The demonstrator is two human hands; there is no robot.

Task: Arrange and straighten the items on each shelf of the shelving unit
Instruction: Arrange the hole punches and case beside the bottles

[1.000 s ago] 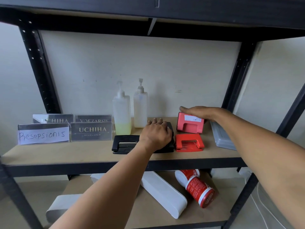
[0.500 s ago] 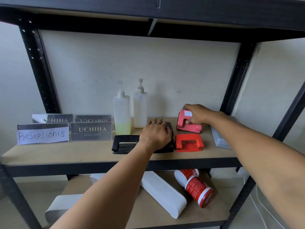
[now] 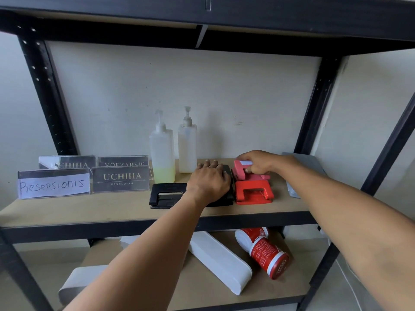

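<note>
Near to cam, lower shelf point(image 3: 157, 261): two white oblong cases point(image 3: 221, 264) lay askew, one angled across the middle, the other at front-left w/ its end poking off the edge. Two red canisters point(image 3: 268, 257) tipped on their sides beside them, touching. Not yet sorted, by the look of it; prob the biggest job left.

Up one level, middle shelf point(image 3: 89, 212). Left hand point(image 3: 207, 180) lay palm-down on a black hole punch point(image 3: 170, 195), fingers loosely curved over its back end; pressed or steadied rather than gripped, thumb hidden so hard to be sure. Just right of it, touching or nearly so, sat a red hole punch point(image 3: 253, 191), square to the shelf front. Directly behind that, a pink hole punch point(image 3: 243, 172), tilted up at its rear, held by right hand point(image 3: 258, 162) w/ fingers curled over the top and thumb pinched under. Judged mid-placement: being set in line behind the red one.

Far right, a grey flat tray or lid point(image 3: 301, 167), mostly hidden by the forearm; alignment couldn't be told.

Left side: four acrylic name signs point(image 3: 121, 179) in two rows, facing front, fairly straight. Further back, two pump bottles point(image 3: 175, 149) upright side by side near the wall. Both groups looked done.

Top shelf only seen from below; contents unknown.
</note>
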